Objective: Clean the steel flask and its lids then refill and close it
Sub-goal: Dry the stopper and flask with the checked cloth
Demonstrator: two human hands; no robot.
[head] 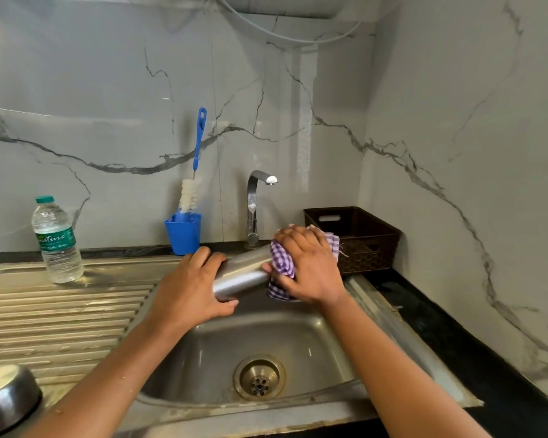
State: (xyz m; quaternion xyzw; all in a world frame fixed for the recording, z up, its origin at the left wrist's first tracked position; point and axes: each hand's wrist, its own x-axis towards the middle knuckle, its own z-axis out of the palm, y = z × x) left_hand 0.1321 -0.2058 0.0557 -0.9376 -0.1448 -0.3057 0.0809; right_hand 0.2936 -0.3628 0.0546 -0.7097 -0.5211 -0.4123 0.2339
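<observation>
The steel flask point(242, 275) lies nearly level above the sink basin point(222, 349). My left hand point(192, 287) grips its near end. My right hand point(307, 263) grips a purple-and-white checked cloth point(282, 260) wrapped round the flask's far end, which the cloth and hand hide. No lid shows on the flask. A clear plastic water bottle point(57, 240) with a green cap stands on the draining board at the left.
A blue cup point(183, 233) holding a bottle brush point(193, 188) stands behind the sink, beside the tap point(255, 200). A dark basket point(358, 238) sits at the back right. A steel bowl point(7, 396) lies upturned at the lower left on the ribbed drainer point(60, 314).
</observation>
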